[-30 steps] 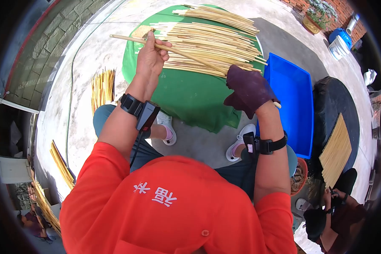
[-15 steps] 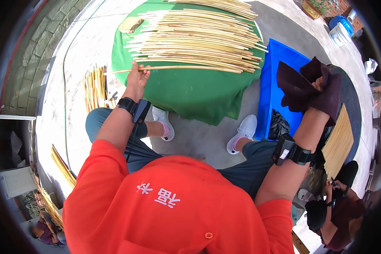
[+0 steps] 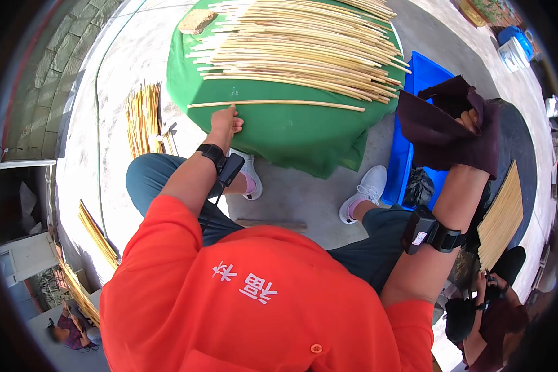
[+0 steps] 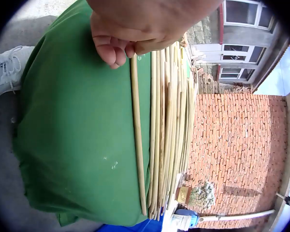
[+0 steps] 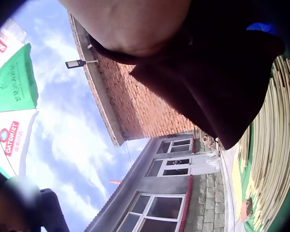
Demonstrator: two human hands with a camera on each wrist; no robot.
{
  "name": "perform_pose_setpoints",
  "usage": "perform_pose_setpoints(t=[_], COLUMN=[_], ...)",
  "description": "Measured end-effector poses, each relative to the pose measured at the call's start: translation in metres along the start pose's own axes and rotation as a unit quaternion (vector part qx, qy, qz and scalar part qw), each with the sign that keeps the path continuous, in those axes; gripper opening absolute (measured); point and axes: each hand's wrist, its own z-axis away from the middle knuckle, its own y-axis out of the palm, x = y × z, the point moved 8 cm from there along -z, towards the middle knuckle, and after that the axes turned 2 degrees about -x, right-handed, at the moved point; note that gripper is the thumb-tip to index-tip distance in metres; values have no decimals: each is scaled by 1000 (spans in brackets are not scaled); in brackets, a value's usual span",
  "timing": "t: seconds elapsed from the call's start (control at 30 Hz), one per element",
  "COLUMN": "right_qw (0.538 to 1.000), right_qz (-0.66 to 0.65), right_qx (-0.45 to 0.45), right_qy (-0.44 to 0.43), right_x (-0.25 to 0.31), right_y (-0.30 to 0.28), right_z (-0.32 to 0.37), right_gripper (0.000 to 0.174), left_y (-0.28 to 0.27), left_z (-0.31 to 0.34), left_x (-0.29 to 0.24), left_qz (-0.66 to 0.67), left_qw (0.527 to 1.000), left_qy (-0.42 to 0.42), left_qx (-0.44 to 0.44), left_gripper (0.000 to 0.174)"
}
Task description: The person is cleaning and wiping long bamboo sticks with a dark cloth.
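A single thin stick (image 3: 279, 103) lies on the green cloth (image 3: 279, 133), a little apart from the pile of sticks (image 3: 304, 49). My left hand (image 3: 225, 126) is at its near side, a fingertip touching the stick left of its middle. In the left wrist view the fingers (image 4: 117, 51) are bent and cover part of the stick. My right hand (image 3: 469, 120) grips a dark maroon cloth (image 3: 443, 146), held up at the right beside the table. Folds of that cloth hide most of the hand; only some bent fingers show.
A blue tub (image 3: 402, 167) with a black plastic bag (image 3: 419, 189) stands right of the table. A tan block (image 3: 196, 22) sits at the cloth's far left. Stick bundles (image 3: 144, 121) are on the left ground. Another person (image 3: 487, 310) holds a slatted mat (image 3: 501, 214) at right.
My right hand has left the stick and moved right with the maroon cloth, now opened out. My left hand has lowered the stick onto the green cloth and shifted slightly right along it.
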Motion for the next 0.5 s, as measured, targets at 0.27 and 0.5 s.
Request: perform_pose_setpoints(t=[0.27,0.5], right_qw=[997,999], right_qz=[15,-35], right_qx=[-23,39], right_qy=[-70,-6], right_x=[-4,-11], right_y=[23,11], right_z=[21,6], right_gripper=[31,32], left_y=[76,132], left_z=[35,24], left_x=[-97,-112], left_qz=[-364,-518], left_qw=[762,604], left_qy=[535,606], left_qx=[-14,-15], left_gripper=[17,21])
